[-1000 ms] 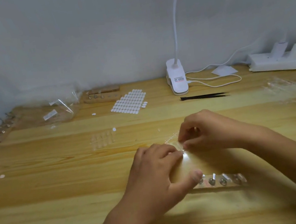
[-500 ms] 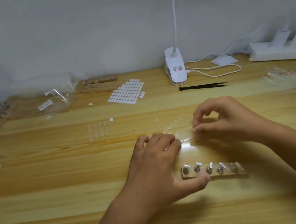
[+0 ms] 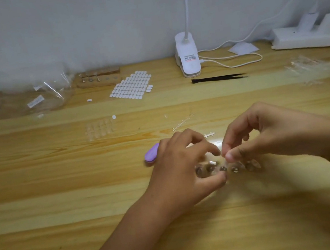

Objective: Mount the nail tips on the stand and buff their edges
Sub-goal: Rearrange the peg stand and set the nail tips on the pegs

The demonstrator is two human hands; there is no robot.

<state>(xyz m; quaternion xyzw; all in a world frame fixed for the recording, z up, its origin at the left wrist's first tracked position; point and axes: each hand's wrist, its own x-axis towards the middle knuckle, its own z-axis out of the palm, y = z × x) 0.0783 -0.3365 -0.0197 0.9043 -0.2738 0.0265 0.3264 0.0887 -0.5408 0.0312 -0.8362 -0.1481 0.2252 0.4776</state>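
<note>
My left hand curls over the left end of the stand, thumb against its near side and fingers arched over the far side, holding it down. The stand lies flat about midway across the table, closer to the near edge than the far one. My right hand pinches a clear nail tip between thumb and forefinger, just above the middle pegs. The tip is so transparent I can hardly make it out. The purple buffer lies just left of my left hand, partly under its knuckles. Toward the far edge are black tweezers, a sheet of white stickers and the clip lamp.
</note>
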